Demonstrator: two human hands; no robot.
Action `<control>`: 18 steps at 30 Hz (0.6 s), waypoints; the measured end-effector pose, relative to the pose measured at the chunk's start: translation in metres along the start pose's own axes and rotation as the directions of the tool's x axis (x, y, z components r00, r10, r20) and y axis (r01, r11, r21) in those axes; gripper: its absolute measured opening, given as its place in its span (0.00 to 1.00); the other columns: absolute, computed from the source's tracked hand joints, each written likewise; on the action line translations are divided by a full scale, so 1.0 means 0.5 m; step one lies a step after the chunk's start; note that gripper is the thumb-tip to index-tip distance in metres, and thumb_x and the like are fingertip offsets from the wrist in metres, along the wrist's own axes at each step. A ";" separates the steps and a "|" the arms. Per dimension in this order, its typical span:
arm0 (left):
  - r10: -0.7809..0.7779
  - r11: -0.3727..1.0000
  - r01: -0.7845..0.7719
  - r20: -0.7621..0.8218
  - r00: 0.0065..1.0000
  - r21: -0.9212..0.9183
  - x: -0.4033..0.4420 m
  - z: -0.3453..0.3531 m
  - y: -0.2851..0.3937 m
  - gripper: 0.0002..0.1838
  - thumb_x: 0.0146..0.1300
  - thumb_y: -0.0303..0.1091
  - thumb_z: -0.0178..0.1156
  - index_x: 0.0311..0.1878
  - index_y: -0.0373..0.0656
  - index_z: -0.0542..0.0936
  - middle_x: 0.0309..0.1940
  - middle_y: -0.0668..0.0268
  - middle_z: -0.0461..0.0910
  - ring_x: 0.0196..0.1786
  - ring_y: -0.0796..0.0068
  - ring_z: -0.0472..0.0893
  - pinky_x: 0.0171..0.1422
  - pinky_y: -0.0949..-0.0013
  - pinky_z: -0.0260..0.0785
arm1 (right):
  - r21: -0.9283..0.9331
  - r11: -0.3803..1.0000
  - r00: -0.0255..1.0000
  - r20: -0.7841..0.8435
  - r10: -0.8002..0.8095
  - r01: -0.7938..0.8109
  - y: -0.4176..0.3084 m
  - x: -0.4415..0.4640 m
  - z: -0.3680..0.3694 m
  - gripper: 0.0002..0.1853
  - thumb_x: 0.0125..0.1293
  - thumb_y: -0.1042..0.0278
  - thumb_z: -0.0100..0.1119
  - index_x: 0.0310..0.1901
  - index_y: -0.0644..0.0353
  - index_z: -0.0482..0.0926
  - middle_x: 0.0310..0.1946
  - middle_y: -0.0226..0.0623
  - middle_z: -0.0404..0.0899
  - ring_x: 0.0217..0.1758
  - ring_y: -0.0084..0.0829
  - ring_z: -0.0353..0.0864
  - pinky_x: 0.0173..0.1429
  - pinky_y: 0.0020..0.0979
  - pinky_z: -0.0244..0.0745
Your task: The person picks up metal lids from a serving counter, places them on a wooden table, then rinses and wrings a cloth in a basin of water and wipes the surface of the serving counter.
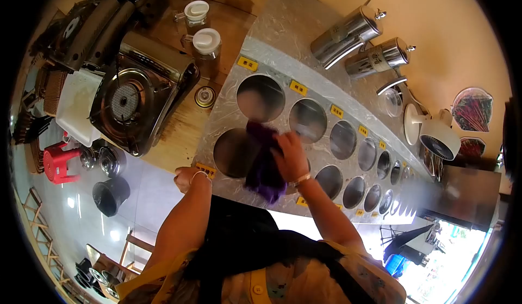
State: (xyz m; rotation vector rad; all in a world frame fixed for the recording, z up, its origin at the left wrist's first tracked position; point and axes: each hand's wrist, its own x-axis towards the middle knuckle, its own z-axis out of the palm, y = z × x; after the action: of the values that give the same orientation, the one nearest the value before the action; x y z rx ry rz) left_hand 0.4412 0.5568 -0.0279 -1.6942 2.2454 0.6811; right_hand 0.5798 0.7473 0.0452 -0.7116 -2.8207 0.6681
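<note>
My right hand (292,154) presses a dark purple cloth (266,165) onto the grey marbled counter (224,108), its fingers closed on the cloth's upper edge. The cloth is blurred and lies between the round metal wells, partly over the front-left well (232,153). Behind it are the back-left well (261,98) and another round well (308,120). At the counter's front-left corner rests my left hand (187,178), beside a yellow label (205,170). Its fingers are curled, and whatever is inside them is hidden.
A portable gas stove (128,103) stands on the wooden surface to the left, near a small round tin (205,97) and a white-lidded jug (206,43). Metal pitchers (348,35) stand on the raised ledge. Farther right sits a white fan (439,139).
</note>
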 end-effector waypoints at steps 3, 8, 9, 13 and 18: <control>-0.022 0.999 0.023 0.021 1.000 -0.037 0.003 0.008 -0.008 0.21 0.55 0.42 0.37 0.29 0.35 0.76 0.31 0.54 0.78 0.33 0.56 0.78 0.39 0.60 0.71 | -0.060 0.997 0.997 -0.057 -0.054 0.051 -0.009 0.085 -0.020 0.13 0.47 0.72 0.54 0.38 0.57 0.70 0.33 0.41 0.68 0.40 0.44 0.66 0.44 0.39 0.61; -0.011 0.993 0.015 0.034 0.999 -0.120 0.018 0.018 -0.020 0.22 0.55 0.42 0.36 0.29 0.36 0.76 0.32 0.53 0.77 0.33 0.56 0.78 0.40 0.60 0.71 | -0.180 0.961 0.975 -0.111 0.192 -0.210 0.103 -0.021 0.074 0.13 0.49 0.71 0.53 0.39 0.59 0.68 0.35 0.43 0.68 0.41 0.44 0.67 0.45 0.40 0.61; -0.007 0.997 0.008 0.020 1.000 -0.077 0.015 0.021 -0.014 0.22 0.54 0.42 0.36 0.29 0.36 0.77 0.32 0.53 0.77 0.33 0.57 0.78 0.40 0.61 0.71 | -0.205 0.935 0.951 -0.172 0.257 -0.290 0.112 -0.043 0.077 0.13 0.49 0.70 0.53 0.39 0.59 0.67 0.35 0.43 0.69 0.41 0.44 0.67 0.45 0.41 0.62; 0.007 1.000 -0.007 0.005 1.000 0.001 0.008 0.014 -0.009 0.22 0.54 0.42 0.36 0.29 0.35 0.76 0.32 0.54 0.77 0.34 0.58 0.78 0.40 0.61 0.71 | -0.266 0.906 0.941 -0.172 0.292 -0.330 0.090 -0.070 0.072 0.13 0.50 0.67 0.54 0.38 0.60 0.67 0.34 0.44 0.68 0.41 0.44 0.67 0.44 0.41 0.63; 0.023 1.000 -0.023 -0.004 1.000 0.001 0.015 0.020 -0.011 0.22 0.55 0.41 0.36 0.29 0.35 0.76 0.31 0.54 0.78 0.34 0.58 0.78 0.40 0.60 0.71 | -0.182 0.873 0.842 -0.408 0.352 -0.453 0.134 0.127 0.111 0.17 0.50 0.61 0.57 0.37 0.61 0.67 0.33 0.43 0.68 0.39 0.43 0.69 0.41 0.41 0.64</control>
State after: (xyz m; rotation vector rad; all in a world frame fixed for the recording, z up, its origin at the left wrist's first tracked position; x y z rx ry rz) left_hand 0.4434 0.5543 -0.0410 -1.6734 2.2714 0.6822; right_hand 0.5379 0.8094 -0.0322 -1.3570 -2.4482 0.1582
